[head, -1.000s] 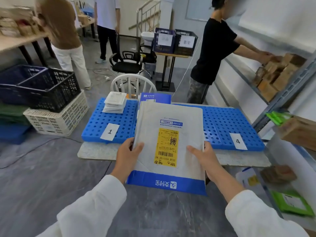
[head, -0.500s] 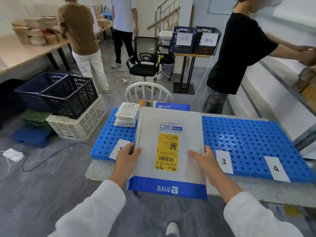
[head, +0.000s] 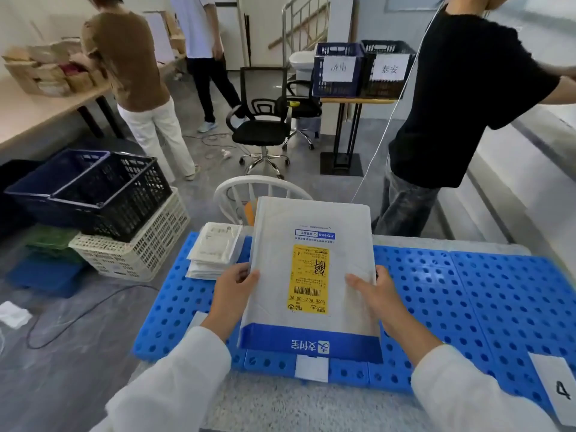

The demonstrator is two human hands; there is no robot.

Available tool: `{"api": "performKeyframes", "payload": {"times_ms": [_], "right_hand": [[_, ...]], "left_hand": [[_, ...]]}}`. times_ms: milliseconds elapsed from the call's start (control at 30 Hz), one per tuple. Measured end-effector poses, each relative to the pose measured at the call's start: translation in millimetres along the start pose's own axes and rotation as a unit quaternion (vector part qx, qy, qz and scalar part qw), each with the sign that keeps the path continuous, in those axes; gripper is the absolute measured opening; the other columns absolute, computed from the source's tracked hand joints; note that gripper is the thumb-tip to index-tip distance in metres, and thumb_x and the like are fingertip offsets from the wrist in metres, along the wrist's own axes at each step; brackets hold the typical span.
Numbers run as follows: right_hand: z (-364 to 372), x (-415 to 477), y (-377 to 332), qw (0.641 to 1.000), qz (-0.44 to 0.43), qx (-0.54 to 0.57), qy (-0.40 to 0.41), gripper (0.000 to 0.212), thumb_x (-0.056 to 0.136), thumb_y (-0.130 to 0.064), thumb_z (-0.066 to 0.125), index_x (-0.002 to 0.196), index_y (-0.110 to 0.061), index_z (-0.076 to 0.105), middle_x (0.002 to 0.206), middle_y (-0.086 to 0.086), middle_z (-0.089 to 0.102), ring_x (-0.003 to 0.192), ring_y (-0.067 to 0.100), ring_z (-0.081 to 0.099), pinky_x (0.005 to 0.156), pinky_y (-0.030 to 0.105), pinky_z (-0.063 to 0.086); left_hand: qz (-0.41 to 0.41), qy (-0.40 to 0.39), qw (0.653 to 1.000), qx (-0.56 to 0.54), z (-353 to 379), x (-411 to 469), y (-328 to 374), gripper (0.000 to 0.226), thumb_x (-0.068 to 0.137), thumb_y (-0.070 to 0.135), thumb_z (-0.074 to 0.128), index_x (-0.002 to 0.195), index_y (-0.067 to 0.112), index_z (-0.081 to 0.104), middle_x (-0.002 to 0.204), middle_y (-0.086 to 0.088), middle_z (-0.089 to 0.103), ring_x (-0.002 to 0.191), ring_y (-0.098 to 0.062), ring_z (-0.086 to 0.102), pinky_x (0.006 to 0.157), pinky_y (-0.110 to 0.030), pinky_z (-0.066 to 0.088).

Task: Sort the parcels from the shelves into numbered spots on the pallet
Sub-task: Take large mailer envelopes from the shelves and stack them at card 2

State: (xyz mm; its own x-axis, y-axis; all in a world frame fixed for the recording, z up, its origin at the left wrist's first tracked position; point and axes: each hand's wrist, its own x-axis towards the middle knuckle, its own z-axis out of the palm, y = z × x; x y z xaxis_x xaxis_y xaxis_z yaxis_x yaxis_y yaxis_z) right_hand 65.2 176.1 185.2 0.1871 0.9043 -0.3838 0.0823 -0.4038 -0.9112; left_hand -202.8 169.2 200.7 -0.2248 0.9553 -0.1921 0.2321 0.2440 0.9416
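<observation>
Head camera shows both hands holding one flat white parcel (head: pixel 339 244), with a yellow label and a blue band along its near edge, over the blue pallet (head: pixel 467 291). The left hand (head: pixel 232 294) pinches the parcel's left edge, thumb on top and fingers beneath. The right hand (head: pixel 377 296) pinches the right edge the same way. Whether the parcel touches the pallet cannot be told. Just beyond the left hand sits a stack of small white parcels (head: pixel 215 254). A blank white card (head: pixel 311 367) lies just nearer than the gripped parcel, between the wrists. Well right of the right hand lies a card marked 4 (head: pixel 558 391).
</observation>
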Motion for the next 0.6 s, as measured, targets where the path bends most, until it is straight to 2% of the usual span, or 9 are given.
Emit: {"api": "performKeyframes", "payload": {"times_ms": [167,267,333,433,600], "right_hand": [[8.5,50.8,-9.1,0.999,0.021,-0.029,0.015,0.043,0.086,-0.029,0.070,0.119,-0.018,0.044,0.111,-0.001,0.060,0.094,0.015,0.061,0.068,0.028,0.049],[18.4,81.2,-11.0,0.998,0.045,-0.048,0.019,0.045,0.086,-0.029,0.070,0.122,-0.018,0.045,0.114,0.000,0.061,0.098,0.018,0.062,0.078,0.034,0.052],[23.8,100.1,-10.0,0.996,0.055,-0.058,0.029,0.048,0.084,-0.030,0.071,0.123,-0.019,0.045,0.115,0.001,0.061,0.098,0.020,0.063,0.082,0.038,0.054],[29.9,125.1,-10.3,0.993,0.072,-0.079,0.041,0.049,0.084,-0.031,0.071,0.122,-0.019,0.044,0.115,0.002,0.060,0.099,0.021,0.063,0.084,0.041,0.053],[39.5,156.9,-4.8,0.990,0.094,-0.093,0.046,0.044,0.086,-0.029,0.069,0.120,-0.018,0.043,0.113,0.002,0.059,0.097,0.020,0.062,0.074,0.034,0.052]], "left_hand": [[-0.025,-0.034,0.999,0.005,15.9,60.0,-14.2,0.019,0.094,0.018,0.058,0.110,0.014,0.066,0.100,0.002,0.070,0.092,-0.012,0.067,0.070,-0.016,0.051],[-0.045,-0.048,0.998,0.004,23.5,90.7,-22.7,0.011,0.094,0.016,0.056,0.099,0.020,0.065,0.098,-0.001,0.068,0.090,-0.016,0.065,0.073,-0.020,0.052],[-0.050,-0.063,0.997,0.003,29.0,104.9,-26.3,0.016,0.094,0.016,0.056,0.090,0.031,0.059,0.096,0.003,0.066,0.090,-0.014,0.063,0.075,-0.021,0.051],[-0.071,-0.078,0.994,0.018,34.0,131.8,-33.7,0.018,0.093,0.018,0.057,0.085,0.034,0.056,0.096,0.002,0.065,0.090,-0.015,0.061,0.080,-0.028,0.052],[-0.089,-0.094,0.991,0.025,47.4,169.2,-53.2,0.013,0.094,0.019,0.056,0.104,0.026,0.058,0.097,0.010,0.064,0.092,-0.011,0.062,0.070,-0.017,0.046]]}}
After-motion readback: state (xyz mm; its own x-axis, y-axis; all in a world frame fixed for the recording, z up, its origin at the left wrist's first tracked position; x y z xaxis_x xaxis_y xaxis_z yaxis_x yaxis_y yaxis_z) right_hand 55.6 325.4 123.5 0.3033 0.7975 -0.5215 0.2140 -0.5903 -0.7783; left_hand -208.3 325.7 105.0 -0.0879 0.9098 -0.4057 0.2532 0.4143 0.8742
